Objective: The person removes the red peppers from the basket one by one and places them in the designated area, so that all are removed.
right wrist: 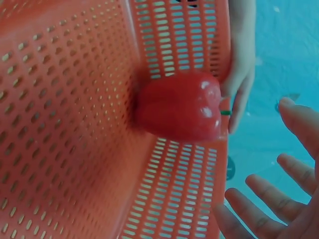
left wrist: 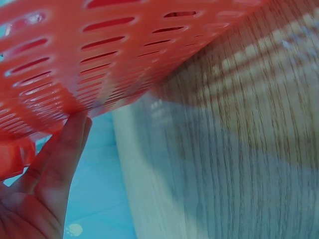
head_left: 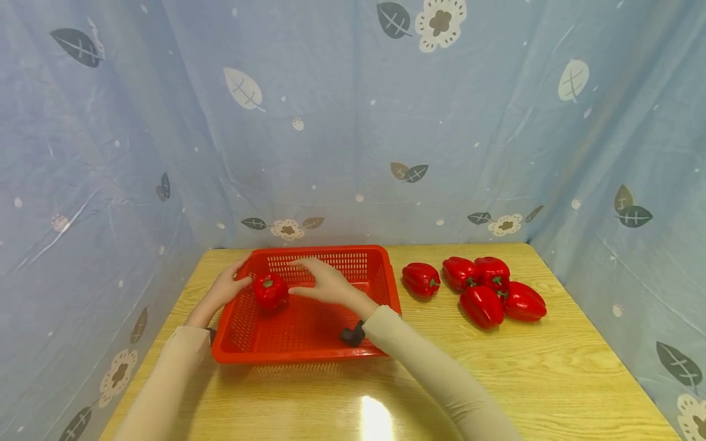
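A red bell pepper (head_left: 270,291) stands stem-up inside the red plastic basket (head_left: 300,355), close to its left wall. My left hand (head_left: 225,286) holds the basket's left rim, the thumb over the edge and the fingers against the perforated outer wall, where the left wrist view shows them (left wrist: 62,164). Above the basket, to the right of the pepper, hovers my right hand (head_left: 325,283), its fingers spread and nothing in them. In the right wrist view the pepper (right wrist: 179,107) is apart from those fingers (right wrist: 274,199).
On the wooden table (head_left: 551,367), right of the basket, lies a single red pepper (head_left: 421,280). Farther right several more peppers (head_left: 482,306) lie clustered, stems inward. A blue patterned curtain (head_left: 353,122) encloses the table at the back and sides.
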Demonstrator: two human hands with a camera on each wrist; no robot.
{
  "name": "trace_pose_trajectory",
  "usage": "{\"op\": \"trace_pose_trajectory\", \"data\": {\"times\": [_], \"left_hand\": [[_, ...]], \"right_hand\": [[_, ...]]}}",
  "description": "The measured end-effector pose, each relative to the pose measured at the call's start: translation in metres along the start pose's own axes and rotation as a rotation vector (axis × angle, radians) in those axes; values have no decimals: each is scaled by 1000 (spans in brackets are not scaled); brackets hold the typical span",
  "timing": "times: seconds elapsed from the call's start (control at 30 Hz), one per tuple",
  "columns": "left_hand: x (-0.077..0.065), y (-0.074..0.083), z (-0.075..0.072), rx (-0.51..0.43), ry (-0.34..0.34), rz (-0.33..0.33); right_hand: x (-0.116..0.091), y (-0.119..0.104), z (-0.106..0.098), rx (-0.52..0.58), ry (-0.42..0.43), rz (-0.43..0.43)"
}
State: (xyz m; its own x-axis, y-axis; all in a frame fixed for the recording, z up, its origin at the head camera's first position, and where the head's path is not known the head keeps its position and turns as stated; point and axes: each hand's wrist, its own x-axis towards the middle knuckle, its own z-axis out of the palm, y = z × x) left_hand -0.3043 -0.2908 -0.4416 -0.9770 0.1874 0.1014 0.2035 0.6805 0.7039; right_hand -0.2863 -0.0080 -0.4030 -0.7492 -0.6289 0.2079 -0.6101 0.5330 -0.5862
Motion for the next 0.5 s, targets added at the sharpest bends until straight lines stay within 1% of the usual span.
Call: {"op": "trace_pose_trajectory", "data": {"times": [0.2,0.5], "left_hand": [[0,1,-1,1,-1,-4],[-1,3,0,-6,-10,-18]], "right_hand": [[9,-7,7,-30,-25,11],[24,-5,18,-63,-59,32]]}}
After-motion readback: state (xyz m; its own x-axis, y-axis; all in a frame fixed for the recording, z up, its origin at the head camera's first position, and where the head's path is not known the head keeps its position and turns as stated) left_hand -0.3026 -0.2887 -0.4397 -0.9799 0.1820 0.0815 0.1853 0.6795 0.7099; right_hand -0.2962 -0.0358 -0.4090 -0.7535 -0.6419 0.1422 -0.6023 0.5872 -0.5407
